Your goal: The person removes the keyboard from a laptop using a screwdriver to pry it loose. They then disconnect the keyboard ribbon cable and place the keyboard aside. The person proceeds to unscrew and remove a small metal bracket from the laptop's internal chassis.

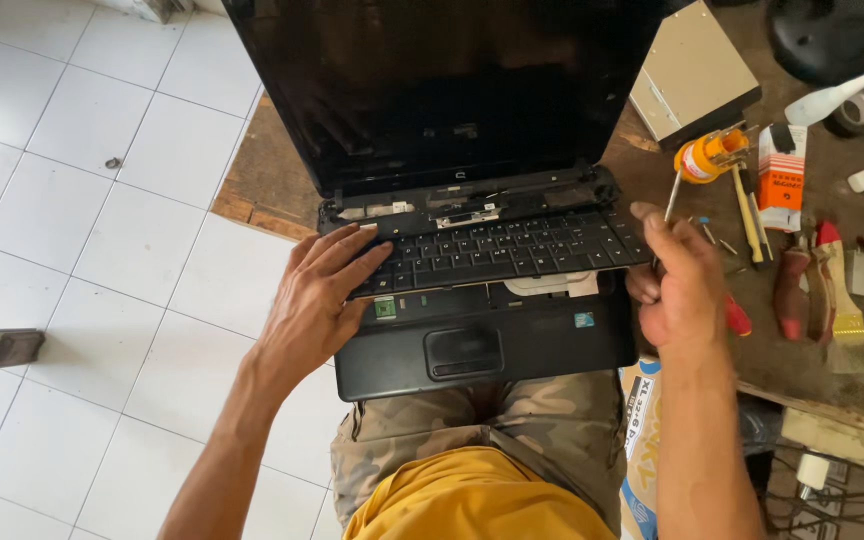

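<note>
Bright daylight, soft shadows under my hands; white floor tiles (72,250) near blown out, laptop screen (442,90) dark with faint reflections, wide-angle edge bend.

black laptop (472,300) on lap, keyboard (512,250) lifted

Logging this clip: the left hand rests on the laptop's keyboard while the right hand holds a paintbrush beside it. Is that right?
Not quite. In the head view the right hand holds a screwdriver with a red handle, not a paintbrush; a paintbrush lies untouched on the workbench. The left hand does rest on the keyboard of the laptop.
</note>
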